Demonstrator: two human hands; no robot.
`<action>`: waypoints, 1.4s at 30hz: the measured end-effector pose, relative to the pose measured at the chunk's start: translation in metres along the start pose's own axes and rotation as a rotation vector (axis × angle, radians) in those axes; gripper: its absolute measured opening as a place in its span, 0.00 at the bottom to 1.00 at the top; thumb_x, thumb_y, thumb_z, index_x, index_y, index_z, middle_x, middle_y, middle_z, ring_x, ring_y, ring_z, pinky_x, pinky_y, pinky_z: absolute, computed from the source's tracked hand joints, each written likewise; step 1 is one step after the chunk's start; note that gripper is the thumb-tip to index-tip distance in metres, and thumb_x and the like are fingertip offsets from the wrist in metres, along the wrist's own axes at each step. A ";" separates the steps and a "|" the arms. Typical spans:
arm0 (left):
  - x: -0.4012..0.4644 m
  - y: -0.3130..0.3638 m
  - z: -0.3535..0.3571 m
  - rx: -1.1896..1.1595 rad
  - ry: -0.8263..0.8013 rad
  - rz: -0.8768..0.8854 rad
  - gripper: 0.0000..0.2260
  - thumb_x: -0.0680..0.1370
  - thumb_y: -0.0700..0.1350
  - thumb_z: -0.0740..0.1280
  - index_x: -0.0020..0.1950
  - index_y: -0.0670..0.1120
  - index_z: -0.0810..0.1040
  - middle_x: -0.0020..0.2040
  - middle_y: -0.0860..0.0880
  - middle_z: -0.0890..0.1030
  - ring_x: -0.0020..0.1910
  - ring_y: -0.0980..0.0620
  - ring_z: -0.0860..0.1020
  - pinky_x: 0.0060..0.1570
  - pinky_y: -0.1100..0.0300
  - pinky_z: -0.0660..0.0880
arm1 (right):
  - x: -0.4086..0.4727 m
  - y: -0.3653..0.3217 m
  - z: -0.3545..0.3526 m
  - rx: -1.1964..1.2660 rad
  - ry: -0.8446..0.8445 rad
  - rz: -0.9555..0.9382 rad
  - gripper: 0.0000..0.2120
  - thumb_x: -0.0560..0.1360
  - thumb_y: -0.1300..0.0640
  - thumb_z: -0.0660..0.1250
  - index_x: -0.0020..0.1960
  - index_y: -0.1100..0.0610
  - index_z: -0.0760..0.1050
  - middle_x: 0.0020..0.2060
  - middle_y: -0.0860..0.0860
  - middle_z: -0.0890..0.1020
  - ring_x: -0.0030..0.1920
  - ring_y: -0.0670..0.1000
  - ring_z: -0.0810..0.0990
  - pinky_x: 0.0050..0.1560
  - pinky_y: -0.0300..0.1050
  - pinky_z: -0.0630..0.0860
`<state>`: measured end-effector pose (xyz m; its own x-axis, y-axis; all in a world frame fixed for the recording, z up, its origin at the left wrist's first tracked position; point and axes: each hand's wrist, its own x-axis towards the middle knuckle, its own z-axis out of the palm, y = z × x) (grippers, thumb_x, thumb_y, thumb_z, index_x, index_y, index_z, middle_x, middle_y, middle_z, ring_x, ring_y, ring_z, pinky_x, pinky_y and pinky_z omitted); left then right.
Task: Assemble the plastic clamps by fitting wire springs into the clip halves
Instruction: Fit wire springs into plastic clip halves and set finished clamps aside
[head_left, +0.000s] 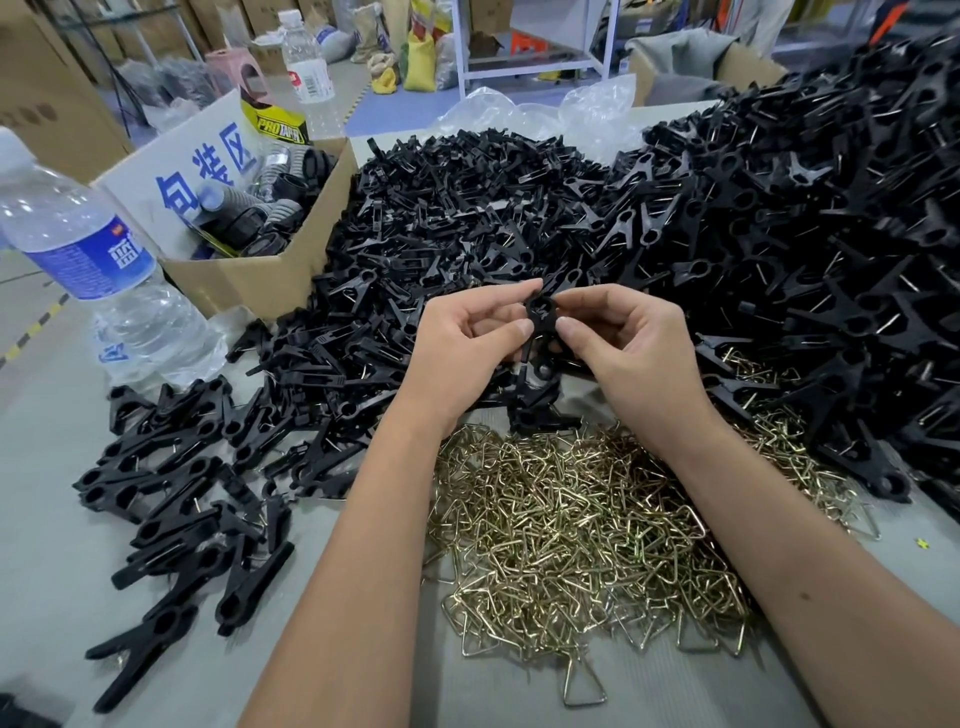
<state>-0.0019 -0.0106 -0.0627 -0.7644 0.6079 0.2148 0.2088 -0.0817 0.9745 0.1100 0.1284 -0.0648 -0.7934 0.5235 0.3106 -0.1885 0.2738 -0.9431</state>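
A black plastic clamp (539, 332) is held upright between both hands at the middle of the table. My left hand (467, 345) pinches its left side between thumb and fingers. My right hand (623, 343) pinches its right side the same way. Whether a wire spring sits inside it is hidden by the fingers. Right below my hands lies a heap of brass-coloured wire springs (582, 540). Behind my hands spreads a big pile of black clip halves (467, 208).
Assembled black clamps (176, 499) lie in a loose group at the left, and a tall mound of them (831, 234) fills the right. A water bottle (98, 270) and a cardboard box (270, 275) stand at the left. Grey table surface (62, 613) shows at the front left.
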 end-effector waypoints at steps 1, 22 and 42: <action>0.000 0.000 0.000 0.001 0.002 0.002 0.17 0.78 0.29 0.69 0.64 0.43 0.84 0.37 0.57 0.82 0.37 0.59 0.80 0.43 0.66 0.79 | 0.000 0.000 0.000 0.002 0.008 -0.001 0.09 0.78 0.67 0.72 0.57 0.61 0.84 0.48 0.51 0.88 0.50 0.48 0.87 0.53 0.41 0.83; -0.005 0.007 -0.006 -0.240 -0.204 -0.066 0.14 0.72 0.32 0.77 0.55 0.43 0.85 0.47 0.42 0.86 0.43 0.45 0.86 0.44 0.59 0.83 | 0.006 -0.005 -0.018 0.141 -0.221 0.061 0.08 0.78 0.63 0.73 0.48 0.52 0.87 0.43 0.55 0.88 0.44 0.54 0.88 0.45 0.42 0.84; 0.004 -0.010 -0.006 -0.031 0.148 -0.009 0.17 0.65 0.27 0.80 0.42 0.43 0.78 0.41 0.46 0.85 0.42 0.50 0.84 0.48 0.55 0.83 | -0.008 -0.036 -0.011 -0.401 -0.843 -0.014 0.05 0.73 0.55 0.79 0.41 0.49 0.84 0.36 0.48 0.84 0.36 0.51 0.78 0.39 0.45 0.78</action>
<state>-0.0108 -0.0115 -0.0713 -0.8481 0.4860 0.2109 0.1844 -0.1024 0.9775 0.1294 0.1236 -0.0317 -0.9802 -0.1974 -0.0152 -0.1119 0.6158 -0.7799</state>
